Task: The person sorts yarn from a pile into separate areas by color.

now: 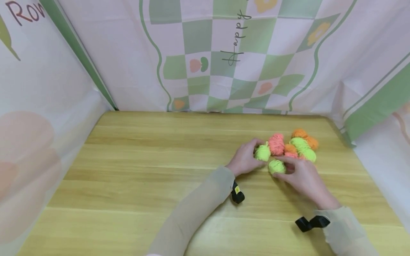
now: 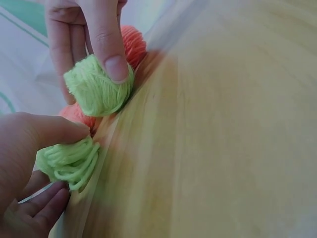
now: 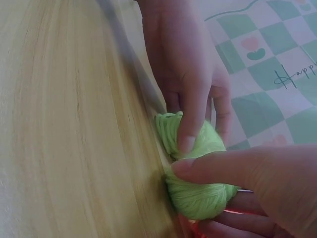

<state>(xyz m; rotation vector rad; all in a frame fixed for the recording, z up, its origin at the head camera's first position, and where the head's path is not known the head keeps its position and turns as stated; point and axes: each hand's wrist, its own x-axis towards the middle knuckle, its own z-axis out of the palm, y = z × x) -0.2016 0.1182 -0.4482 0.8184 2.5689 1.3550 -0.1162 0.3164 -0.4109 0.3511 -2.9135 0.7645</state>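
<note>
My left hand [image 1: 246,157] grips a lime-green yarn ball [image 1: 263,153], thumb on the near side and fingers round the far side. A second lime-green yarn ball [image 1: 277,166] is pinched between the thumb and fingers of my right hand [image 1: 302,179]. Both balls are close together, low over the wooden table [image 1: 144,185]. Just behind them lies a coral yarn ball [image 1: 276,144]. In the right wrist view the right thumb presses the nearer green ball [image 3: 200,198], and the left thumb lies over the other. The undersides of both balls are partly hidden.
Right of the coral ball, more yarn is clustered: lime-green balls [image 1: 300,146], orange balls [image 1: 299,133], a small orange one [image 1: 290,149] and a coral piece [image 1: 290,155] partly behind my right hand. A patterned cloth [image 1: 198,39] hangs along the table's back edge.
</note>
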